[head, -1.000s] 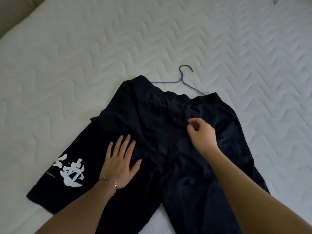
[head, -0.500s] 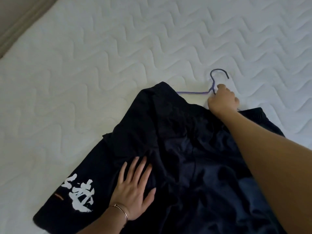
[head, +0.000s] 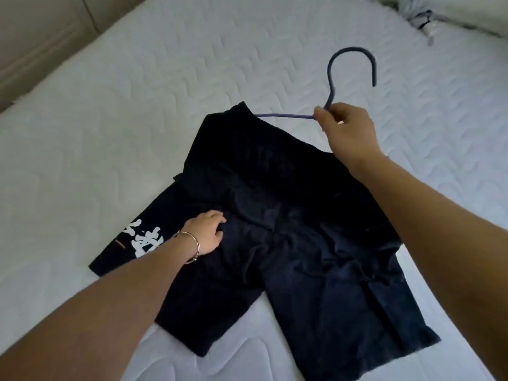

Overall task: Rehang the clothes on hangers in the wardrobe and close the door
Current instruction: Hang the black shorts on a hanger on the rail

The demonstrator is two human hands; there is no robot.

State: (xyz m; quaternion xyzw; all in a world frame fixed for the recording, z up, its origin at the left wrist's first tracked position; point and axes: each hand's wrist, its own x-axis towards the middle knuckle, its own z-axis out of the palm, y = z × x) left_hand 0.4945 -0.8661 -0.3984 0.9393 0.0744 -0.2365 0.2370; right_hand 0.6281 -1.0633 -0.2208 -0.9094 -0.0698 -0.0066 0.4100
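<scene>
- Right hand (head: 347, 127) pinches the hanger (head: 331, 86) just below its hook; the bar runs left into the waistband of the shorts (head: 275, 215)
- left hand (head: 206, 232) rests on the left leg, fingers curled; a real grip, I cannot tell
- shorts lie on the bed (head: 137, 92), waist away from me; I'd lift with the right

White quilted mattress (head: 137, 119) fills the view. Beige panelled surface (head: 33, 37) past its upper-left edge. Crumpled grey-white fabric (head: 420, 17) at its top-right corner.
</scene>
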